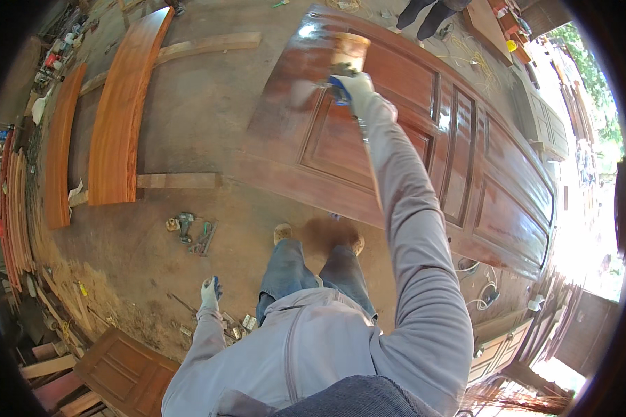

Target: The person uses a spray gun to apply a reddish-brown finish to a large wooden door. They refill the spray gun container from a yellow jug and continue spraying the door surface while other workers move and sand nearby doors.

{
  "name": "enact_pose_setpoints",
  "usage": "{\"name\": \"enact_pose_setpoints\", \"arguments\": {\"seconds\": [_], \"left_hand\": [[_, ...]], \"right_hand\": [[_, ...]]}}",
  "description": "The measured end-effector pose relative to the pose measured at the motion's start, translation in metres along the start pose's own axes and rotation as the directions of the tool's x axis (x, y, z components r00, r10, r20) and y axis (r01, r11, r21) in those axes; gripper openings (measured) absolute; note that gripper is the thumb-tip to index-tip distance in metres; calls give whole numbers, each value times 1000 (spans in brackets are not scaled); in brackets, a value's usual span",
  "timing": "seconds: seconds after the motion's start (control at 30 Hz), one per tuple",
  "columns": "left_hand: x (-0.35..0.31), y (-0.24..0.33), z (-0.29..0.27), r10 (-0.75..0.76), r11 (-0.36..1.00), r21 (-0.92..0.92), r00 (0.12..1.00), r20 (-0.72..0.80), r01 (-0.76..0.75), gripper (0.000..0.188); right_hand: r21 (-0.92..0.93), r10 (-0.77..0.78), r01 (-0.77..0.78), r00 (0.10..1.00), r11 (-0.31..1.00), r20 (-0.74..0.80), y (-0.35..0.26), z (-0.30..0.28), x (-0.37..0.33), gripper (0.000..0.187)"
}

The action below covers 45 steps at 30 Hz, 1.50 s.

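My right hand (355,87), in a white and blue glove, is closed around a spray gun (342,69) with a stained cup (351,48) on top. It is held out over the upper left part of a large brown panelled door (389,76). A pale blurred mist (302,92) shows beside the gun. From the gun a thin hose (372,163) runs down along my right forearm. My left hand (211,293), gloved too, hangs low at my left side with its fingers curled in, and nothing shows in it.
Two orange-brown boards (118,118) lie across wooden beams (181,181) at the left. A cordless drill (184,226) sits on the floor by my feet. A smaller panelled door (125,372) leans lower left. Another person's legs (435,17) are beyond the large door. Cables (490,295) lie at its right.
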<state>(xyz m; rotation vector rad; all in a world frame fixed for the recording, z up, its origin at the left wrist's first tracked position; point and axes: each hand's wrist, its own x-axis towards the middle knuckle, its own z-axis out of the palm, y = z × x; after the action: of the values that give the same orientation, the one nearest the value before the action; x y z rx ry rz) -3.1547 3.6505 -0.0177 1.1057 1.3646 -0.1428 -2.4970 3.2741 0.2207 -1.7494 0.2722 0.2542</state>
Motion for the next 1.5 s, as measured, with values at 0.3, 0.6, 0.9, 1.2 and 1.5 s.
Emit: {"name": "enact_pose_setpoints", "arguments": {"seconds": [0.3, 0.6, 0.9, 1.2, 1.5], "left_hand": [[-24, -44, -30, -136, 988, 71, 989, -58, 140, 30], [-49, -67, 75, -199, 920, 355, 979, 53, 168, 19], [-79, -89, 122, -142, 896, 443, 962, 234, 25, 27], [-48, -73, 55, -188, 928, 370, 907, 377, 38, 20], [-8, 4, -2, -45, 995, 97, 995, 84, 37, 22]], "right_hand": [[-5, 73, -73, 995, 997, 69, 63, -51, -38, 43], [-325, 24, -170, 912, 930, -410, 124, -401, -145, 17], [-779, -144, -464, 814, 420, -563, 168, -564, -218, 42], [-409, -78, -84, 928, 909, -363, 102, -313, -188, 29], [51, 56, -59, 996, 997, 68, 45, -11, -114, 31]]}}
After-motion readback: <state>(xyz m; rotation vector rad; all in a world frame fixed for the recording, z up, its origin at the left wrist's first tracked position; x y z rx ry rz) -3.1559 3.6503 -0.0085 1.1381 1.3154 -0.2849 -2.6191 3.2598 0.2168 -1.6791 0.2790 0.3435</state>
